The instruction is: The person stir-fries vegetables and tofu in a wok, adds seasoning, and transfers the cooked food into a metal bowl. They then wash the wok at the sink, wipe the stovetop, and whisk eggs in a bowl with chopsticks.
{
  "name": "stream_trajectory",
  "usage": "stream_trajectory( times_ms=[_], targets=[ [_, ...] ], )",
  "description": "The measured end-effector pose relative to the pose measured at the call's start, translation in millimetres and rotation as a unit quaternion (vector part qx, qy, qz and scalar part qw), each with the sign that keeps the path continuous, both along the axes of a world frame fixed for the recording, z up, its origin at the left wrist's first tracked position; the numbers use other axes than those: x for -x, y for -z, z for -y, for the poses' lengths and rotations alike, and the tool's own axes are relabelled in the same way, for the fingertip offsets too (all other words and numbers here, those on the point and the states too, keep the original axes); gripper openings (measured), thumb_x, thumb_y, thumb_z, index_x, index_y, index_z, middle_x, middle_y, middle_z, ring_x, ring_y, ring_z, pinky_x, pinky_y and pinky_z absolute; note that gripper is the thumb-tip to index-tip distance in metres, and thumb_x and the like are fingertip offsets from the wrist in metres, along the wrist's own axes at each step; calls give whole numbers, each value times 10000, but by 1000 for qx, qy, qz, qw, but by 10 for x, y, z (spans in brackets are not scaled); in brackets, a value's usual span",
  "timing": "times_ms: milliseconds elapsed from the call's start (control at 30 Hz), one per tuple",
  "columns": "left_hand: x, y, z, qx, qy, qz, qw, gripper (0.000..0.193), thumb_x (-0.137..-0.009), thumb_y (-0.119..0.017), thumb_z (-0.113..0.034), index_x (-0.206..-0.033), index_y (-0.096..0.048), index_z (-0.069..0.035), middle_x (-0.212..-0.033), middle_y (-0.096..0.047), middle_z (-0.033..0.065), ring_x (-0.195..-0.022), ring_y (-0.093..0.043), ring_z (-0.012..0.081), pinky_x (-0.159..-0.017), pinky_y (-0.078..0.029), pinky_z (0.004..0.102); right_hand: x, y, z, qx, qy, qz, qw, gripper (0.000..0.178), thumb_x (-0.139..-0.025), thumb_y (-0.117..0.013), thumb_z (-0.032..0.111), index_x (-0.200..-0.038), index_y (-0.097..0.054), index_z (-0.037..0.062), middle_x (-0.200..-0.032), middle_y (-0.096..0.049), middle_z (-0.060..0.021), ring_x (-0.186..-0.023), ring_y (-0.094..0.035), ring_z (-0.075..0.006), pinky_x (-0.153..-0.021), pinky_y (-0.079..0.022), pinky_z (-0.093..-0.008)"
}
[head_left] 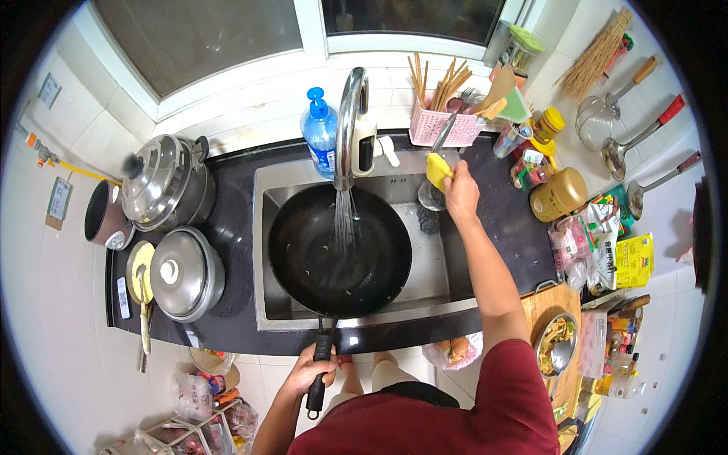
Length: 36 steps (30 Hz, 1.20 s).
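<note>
Water streams from the curved tap (352, 114) into a black wok (311, 258) resting in the steel sink (436, 292). My left hand (309, 368) is wrapped round the wok's black handle (321, 356), which sticks out over the counter's front edge. Over the sink's right rear corner, my right hand (462, 193) grips a yellow sponge (437, 171). A slim metal piece (445, 130) rises just behind the sponge; I cannot tell whether it is in my grip too. Below the sponge sits a round greyish strainer-like thing (431, 196), partly hidden.
Behind the sink stand a blue pump bottle (321, 136) and a pink basket (444, 129) of chopsticks. Lidded pots (184, 274) fill the counter's left. Jars (557, 195) and packets (634, 259) line the right side, above a cutting board (540, 303) with a food bowl (556, 341).
</note>
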<state>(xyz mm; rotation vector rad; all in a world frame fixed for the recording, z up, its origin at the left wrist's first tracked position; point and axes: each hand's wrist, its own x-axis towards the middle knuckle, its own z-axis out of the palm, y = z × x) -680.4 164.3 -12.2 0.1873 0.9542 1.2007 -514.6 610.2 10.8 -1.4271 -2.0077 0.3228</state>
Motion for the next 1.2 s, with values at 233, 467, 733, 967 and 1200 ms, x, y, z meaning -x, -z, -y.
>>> stream_trajectory(
  times_ms=[233, 467, 733, 967, 1200],
  targets=[
    [-51, -113, -96, 12, 6, -41, 999, 318, -740, -617, -28, -1011, -452, -11, -623, -503, 78, -413, -477, 146, -377, -373, 282, 673, 534, 881, -5, -277, 168, 946, 167, -778, -559, 58, -937, -507, 61, -841, -625, -148, -804, -634, -336, -650, -516, -455],
    [-70, -208, -201, -4, 15, -6, 1000, 255, -757, -614, -2, -955, -454, -18, -643, -524, 76, -443, -490, 134, -418, -400, 270, 1019, 982, 1054, 36, -266, 226, 936, 202, -819, -569, 81, -1000, -517, 7, -914, -621, -197, -843, -644, -352, -694, -548, -423],
    [-87, -138, -210, 7, 64, -66, 996, 322, -740, -610, 23, -1006, -437, -39, -652, -502, 72, -430, -489, 150, -381, -374, 286, 2037, 1534, 1117, 194, -229, -245, 922, 171, -754, -635, 87, -912, -576, 54, -902, -636, -188, -863, -626, -377, -729, -489, -453],
    [6, -176, -132, 13, 9, -29, 999, 334, -733, -606, 10, -1018, -436, -27, -652, -510, 81, -425, -486, 152, -381, -371, 285, 837, 746, 1576, 126, -636, 197, 735, 213, -759, -619, 58, -964, -631, 114, -959, -640, -148, -939, -618, -352, -793, -508, -424],
    [-73, -263, -137, 9, 34, -71, 997, 301, -740, -614, -2, -974, -426, -30, -627, -509, 66, -419, -489, 151, -386, -383, 285, 1339, 1054, 886, 99, -237, 123, 959, 263, -736, -607, 46, -969, -490, 12, -888, -618, -229, -865, -626, -388, -711, -515, -463]
  ],
)
